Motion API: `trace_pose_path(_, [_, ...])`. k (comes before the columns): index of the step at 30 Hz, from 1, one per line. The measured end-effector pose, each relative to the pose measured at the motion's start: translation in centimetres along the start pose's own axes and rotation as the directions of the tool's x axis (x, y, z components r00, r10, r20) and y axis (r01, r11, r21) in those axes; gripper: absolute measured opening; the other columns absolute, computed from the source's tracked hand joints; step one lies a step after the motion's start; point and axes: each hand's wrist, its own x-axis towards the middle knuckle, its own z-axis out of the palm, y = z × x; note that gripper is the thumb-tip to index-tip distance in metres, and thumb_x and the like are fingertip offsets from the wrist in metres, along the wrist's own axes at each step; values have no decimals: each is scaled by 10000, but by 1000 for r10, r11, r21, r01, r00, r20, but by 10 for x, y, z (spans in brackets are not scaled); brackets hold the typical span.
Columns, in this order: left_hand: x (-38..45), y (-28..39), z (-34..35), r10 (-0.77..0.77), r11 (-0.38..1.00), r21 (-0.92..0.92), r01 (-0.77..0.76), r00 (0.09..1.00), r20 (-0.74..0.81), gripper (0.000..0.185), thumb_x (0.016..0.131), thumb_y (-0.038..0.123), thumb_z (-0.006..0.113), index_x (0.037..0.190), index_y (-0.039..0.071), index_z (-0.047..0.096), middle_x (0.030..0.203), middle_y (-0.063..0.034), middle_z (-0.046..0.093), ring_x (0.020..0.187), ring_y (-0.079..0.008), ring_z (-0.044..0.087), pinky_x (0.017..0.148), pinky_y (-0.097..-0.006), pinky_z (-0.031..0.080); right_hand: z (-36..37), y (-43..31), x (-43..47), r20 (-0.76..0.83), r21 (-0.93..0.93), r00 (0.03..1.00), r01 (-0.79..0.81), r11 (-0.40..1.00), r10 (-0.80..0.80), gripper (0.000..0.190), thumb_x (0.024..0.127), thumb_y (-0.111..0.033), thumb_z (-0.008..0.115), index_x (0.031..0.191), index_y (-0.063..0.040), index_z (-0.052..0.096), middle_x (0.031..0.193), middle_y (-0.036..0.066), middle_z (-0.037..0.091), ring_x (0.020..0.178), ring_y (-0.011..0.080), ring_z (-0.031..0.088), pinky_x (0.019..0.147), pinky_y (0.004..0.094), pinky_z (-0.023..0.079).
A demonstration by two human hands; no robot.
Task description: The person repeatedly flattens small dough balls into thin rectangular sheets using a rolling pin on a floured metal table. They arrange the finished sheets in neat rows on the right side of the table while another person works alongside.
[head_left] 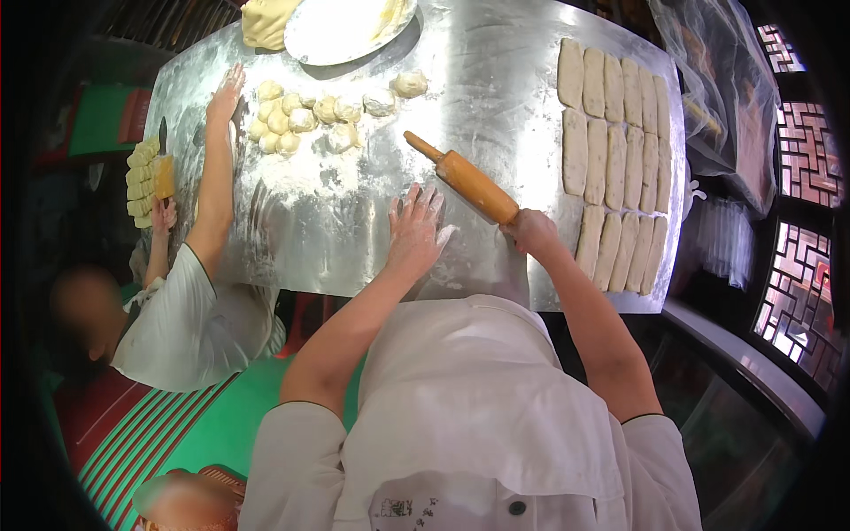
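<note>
My right hand (533,232) grips the near handle of a wooden rolling pin (478,187), which points away to the upper left over the metal table (319,245). My left hand (417,229), dusted with flour, is at the table top with its fingers spread and nothing in it. It is left of the rolling pin's barrel and apart from it. Farther off is a cluster of round dough balls (302,120) beside scattered flour. Long flattened dough strips (615,162) lie in three rows to the right of my right hand.
At my left a co-worker's hand (227,93) reaches over the table; their other hand (163,216) holds a dough scraper (163,174) by cut dough pieces (140,182). A white oval dish (345,30) and a large dough lump (265,23) occupy the far edge. Plastic sheeting (724,99) hangs at right.
</note>
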Motion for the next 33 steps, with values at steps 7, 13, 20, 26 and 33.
trace_pose_path(7, [16, 7, 12, -15, 999, 49, 12, 997, 76, 727, 941, 425, 624, 1528, 62, 395, 1638, -91, 264, 1518, -336, 198, 1204, -613, 136, 43, 58, -24, -275, 137, 951, 181, 974, -138, 557, 893, -518, 679, 1190, -52, 609, 825, 198, 712, 881, 354, 700, 803, 448, 528])
trace_pose_path(13, [24, -8, 23, -113, 982, -145, 124, 990, 81, 690, 956, 396, 595, 1545, 105, 383, 1664, -73, 205, 1537, -324, 152, 1239, -545, 95, 6, 5, -33, -363, 47, 913, 218, 975, -187, 561, 921, -535, 644, 1189, -55, 535, 843, 167, 718, 800, 353, 704, 732, 451, 545])
trace_pose_path(20, [-21, -85, -49, -163, 986, 5, 169, 960, -227, 239, 959, 215, 570, 1115, 119, 723, 1258, -68, 638, 1172, -254, 549, 991, -458, 357, 26, -22, -49, -156, -125, 856, 478, 869, -493, 568, 920, -578, 611, 1192, -81, 567, 709, 157, 678, 694, 355, 689, 647, 445, 550])
trace_pose_path(26, [35, -119, -22, -159, 966, 206, 156, 987, -3, 265, 970, 279, 544, 869, 128, 737, 923, -85, 701, 928, -256, 624, 845, -430, 385, 19, -52, 38, -261, -239, 838, 425, 873, -479, 429, 1036, -477, 414, 1062, -85, 587, 766, 167, 696, 743, 374, 690, 658, 461, 553])
trace_pose_path(33, [-46, -90, -1, -93, 990, 98, 105, 989, -115, 231, 972, 248, 519, 997, 133, 718, 808, -97, 682, 782, -266, 622, 772, -427, 410, 77, -14, -18, -373, -139, 853, 337, 931, -364, 494, 1062, -419, 385, 858, -92, 693, 739, 183, 690, 700, 374, 680, 653, 494, 542])
